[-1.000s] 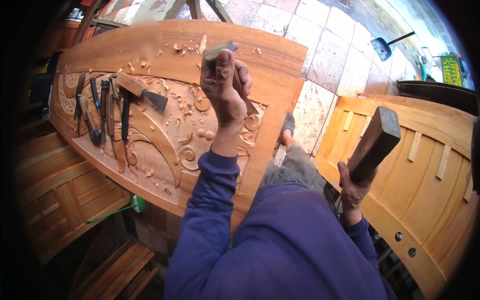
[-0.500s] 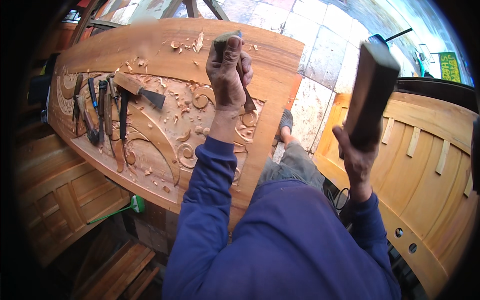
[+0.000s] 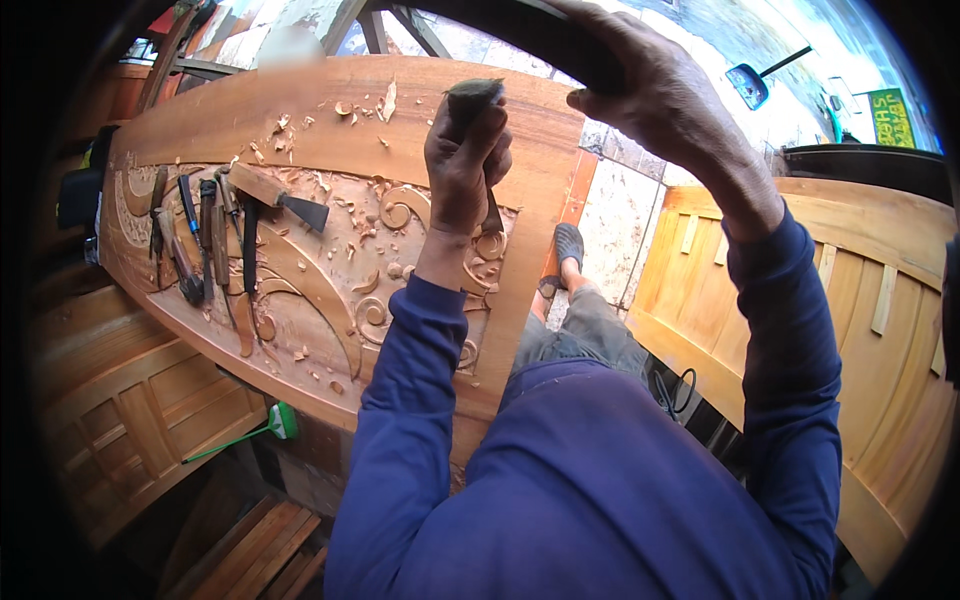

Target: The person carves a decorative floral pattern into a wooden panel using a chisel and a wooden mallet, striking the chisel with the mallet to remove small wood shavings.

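Note:
My left hand (image 3: 460,165) is closed round a wood-carving chisel (image 3: 474,93). Its frayed handle end sticks up above my fist, and its blade slants down to the scrollwork near the right end of a carved wooden panel (image 3: 545,125). The fingers hide most of the handle; whether the edge touches the wood I cannot tell. Raised beyond it, my right hand (image 3: 665,85) grips a dark wooden block (image 3: 530,38) used like a mallet, which runs out of the top of the picture. A gap separates block and chisel.
Several carving tools (image 3: 205,230) and a wide-bladed scraper (image 3: 303,210) lie on the panel's left part, among curled shavings (image 3: 388,102). At the right stands a slatted wooden panel (image 3: 800,300). A green broom (image 3: 282,421) is below left, near another panelled wooden piece (image 3: 150,420).
My right hand has swung the wooden block up and leftward, from the right side to the far edge of the panel. My left hand keeps the chisel in nearly the same place, slightly lower.

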